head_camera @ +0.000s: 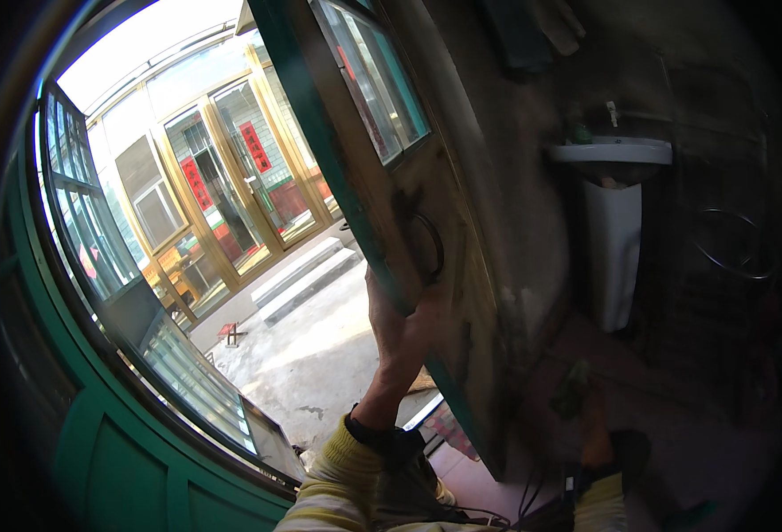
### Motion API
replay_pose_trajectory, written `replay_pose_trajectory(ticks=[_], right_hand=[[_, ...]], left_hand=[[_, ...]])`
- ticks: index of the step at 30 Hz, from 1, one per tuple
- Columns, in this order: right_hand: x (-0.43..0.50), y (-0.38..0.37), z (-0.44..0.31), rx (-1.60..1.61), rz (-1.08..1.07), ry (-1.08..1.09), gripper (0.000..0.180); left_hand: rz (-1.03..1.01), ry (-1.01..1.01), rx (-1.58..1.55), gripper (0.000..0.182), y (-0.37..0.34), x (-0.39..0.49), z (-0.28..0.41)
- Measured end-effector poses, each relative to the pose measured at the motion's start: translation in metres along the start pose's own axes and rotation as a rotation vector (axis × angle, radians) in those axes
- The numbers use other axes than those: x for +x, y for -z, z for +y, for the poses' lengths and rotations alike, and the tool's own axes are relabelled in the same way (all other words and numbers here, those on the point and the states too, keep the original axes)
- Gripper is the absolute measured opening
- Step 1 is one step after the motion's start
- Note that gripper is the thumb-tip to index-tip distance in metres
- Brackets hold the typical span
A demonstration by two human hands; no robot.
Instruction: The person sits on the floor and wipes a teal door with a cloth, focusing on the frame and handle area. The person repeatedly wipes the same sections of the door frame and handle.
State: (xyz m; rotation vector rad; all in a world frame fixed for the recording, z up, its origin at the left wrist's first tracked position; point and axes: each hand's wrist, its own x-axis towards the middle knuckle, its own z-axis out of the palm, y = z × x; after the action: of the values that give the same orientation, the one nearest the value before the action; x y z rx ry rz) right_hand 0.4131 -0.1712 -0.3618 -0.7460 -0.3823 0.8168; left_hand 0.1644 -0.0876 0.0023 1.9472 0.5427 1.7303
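Note:
My left hand (401,329) grips the edge of a wooden door (457,266), fingers on one side and thumb on the other. The door's narrow edge is green, and it stands partly open at a slant across the view. Just above the hand is a curved dark door handle (433,245). Low in the dim area to the right, my right hand (596,405) is closed around a green bundle (570,391). The bundle looks leafy, but the shade hides its exact kind.
A white pedestal washbasin (614,153) stands in shadow at right. A green door panel (118,459) and glazed outer door (92,219) line the left. Outside are a concrete courtyard (311,352), steps (308,276), and a small red stool (229,330). A patterned mat (454,432) lies by the doorway.

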Motion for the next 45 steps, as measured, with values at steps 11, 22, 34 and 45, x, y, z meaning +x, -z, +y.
replay_pose_trajectory(ticks=[11, 22, 34, 45], right_hand=[[0.026, -0.155, -0.109, -0.307, -0.094, 0.327, 0.048], [0.018, -0.458, -0.172, -0.483, -0.637, 0.983, 0.059], [0.069, -0.596, -0.193, -0.518, -0.461, 1.268, 0.041], [0.058, -0.620, -0.220, -0.539, -0.568, 1.411, 0.043]], left_hand=[[0.070, 0.053, -0.118, 0.052, 0.079, 0.018, -0.056], [0.014, 0.145, -0.263, 0.047, 0.101, 0.024, -0.061], [0.004, 0.046, -0.112, 0.055, 0.121, 0.030, -0.079], [-0.003, 0.056, -0.191, 0.059, 0.125, 0.030, -0.086]])
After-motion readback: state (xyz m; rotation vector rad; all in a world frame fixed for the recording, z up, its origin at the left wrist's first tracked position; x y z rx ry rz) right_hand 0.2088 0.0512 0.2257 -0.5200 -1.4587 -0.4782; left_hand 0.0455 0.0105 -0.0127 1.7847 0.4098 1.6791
